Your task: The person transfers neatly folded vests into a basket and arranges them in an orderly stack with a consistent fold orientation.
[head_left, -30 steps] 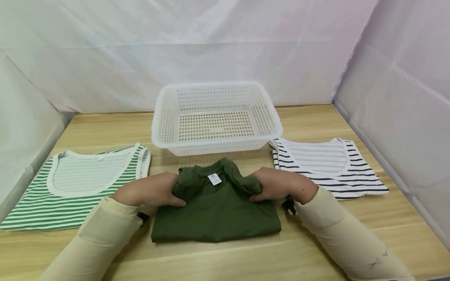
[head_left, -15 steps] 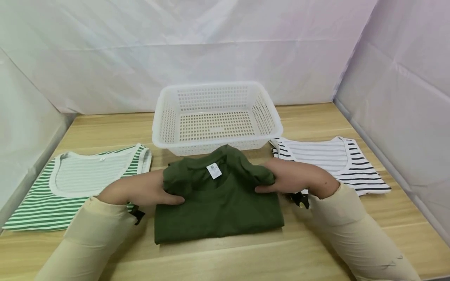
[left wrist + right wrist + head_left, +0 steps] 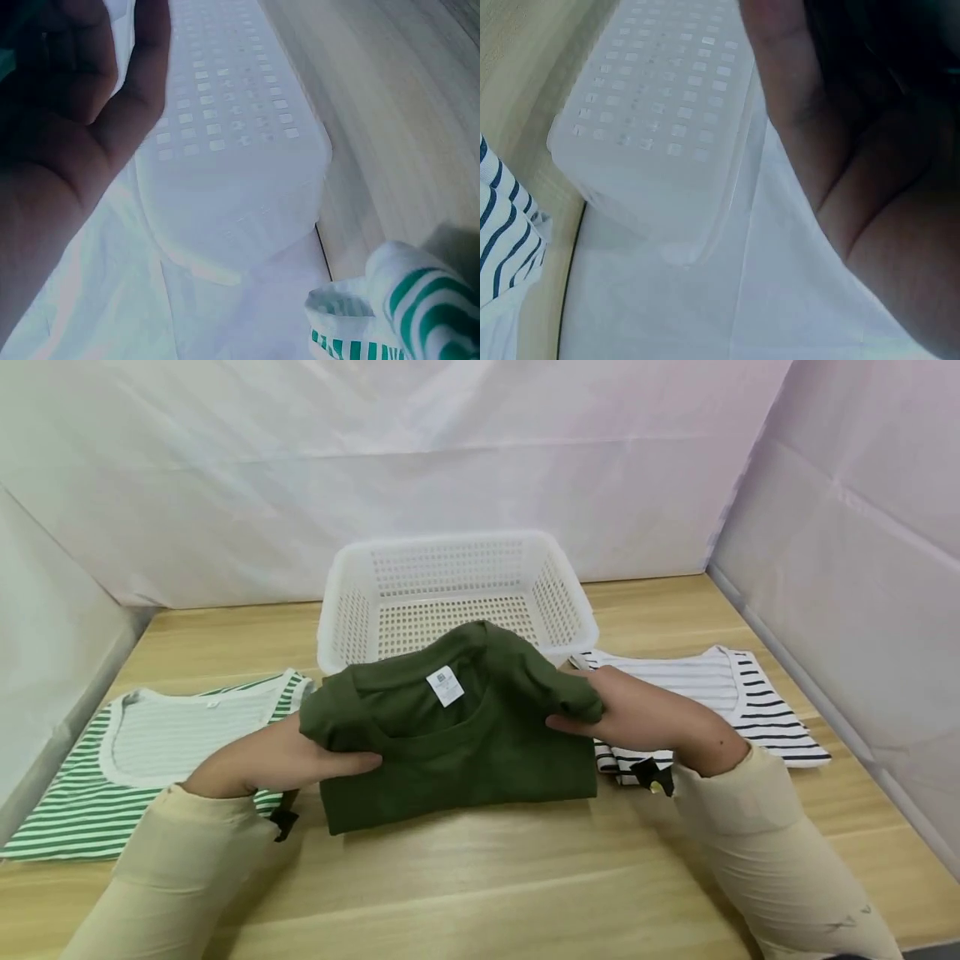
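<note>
A folded dark green T-shirt [image 3: 450,768] with a white neck label is held up off the table between both hands, in front of the basket. My left hand [image 3: 277,756] grips its left shoulder, thumb lying over the front. On the other side my right hand [image 3: 637,710] grips the right shoulder, its fingers hidden behind the cloth. The shirt's collar overlaps the near rim of the white plastic basket [image 3: 348,618] in the head view. In the left wrist view the left hand [image 3: 82,112] shows curled fingers beside the basket [image 3: 217,172]; the right wrist view shows the right hand [image 3: 877,172] in shadow.
A green-striped white shirt [image 3: 75,810] lies folded on the wooden table [image 3: 465,893] at the left. At the right lies a folded white shirt with dark stripes [image 3: 776,727], close to the basket's corner. White sheeting [image 3: 450,460] hangs behind and along both sides.
Both hands have lifted the green T-shirt off the table and moved it up and forward toward the basket. They have drawn a little farther apart, and the collar now covers the basket's front.
</note>
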Tool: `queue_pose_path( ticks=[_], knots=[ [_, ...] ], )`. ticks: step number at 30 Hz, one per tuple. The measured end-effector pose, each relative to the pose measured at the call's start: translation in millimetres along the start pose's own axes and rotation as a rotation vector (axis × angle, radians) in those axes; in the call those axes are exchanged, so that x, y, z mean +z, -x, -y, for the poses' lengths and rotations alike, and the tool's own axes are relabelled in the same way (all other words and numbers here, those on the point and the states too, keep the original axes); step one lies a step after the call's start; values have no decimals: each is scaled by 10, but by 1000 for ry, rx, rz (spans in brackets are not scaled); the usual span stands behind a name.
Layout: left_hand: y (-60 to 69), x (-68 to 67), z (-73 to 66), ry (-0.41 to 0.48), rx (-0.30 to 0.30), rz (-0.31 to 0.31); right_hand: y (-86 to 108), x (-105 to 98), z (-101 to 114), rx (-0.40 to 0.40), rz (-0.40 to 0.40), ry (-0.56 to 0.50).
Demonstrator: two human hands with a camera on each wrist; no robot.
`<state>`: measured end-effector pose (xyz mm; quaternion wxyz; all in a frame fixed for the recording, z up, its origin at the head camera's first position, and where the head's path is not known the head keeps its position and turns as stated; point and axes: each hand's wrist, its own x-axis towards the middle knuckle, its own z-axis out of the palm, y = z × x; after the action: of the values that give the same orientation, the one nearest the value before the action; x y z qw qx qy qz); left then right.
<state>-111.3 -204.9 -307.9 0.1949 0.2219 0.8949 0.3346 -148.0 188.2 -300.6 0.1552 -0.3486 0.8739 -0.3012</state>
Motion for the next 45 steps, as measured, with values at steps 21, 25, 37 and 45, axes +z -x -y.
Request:
queue_pose_path(
  ticks=[21,25,37,45],
  knots=[
    [-613,-433,-227,200,116,-377,-479,-440,17,198,-312,-488],
    [-794,-573,-245,167,21,-382,-662,-562,-92,243,-303,-470],
    [-1387,-689,-12,90,-180,-332,-1186,-622,-480,432,-315,-181],
    [-1609,-589,207,-62,-322,-268,-1406,-427,-575,435,-284,17]
  ],
)
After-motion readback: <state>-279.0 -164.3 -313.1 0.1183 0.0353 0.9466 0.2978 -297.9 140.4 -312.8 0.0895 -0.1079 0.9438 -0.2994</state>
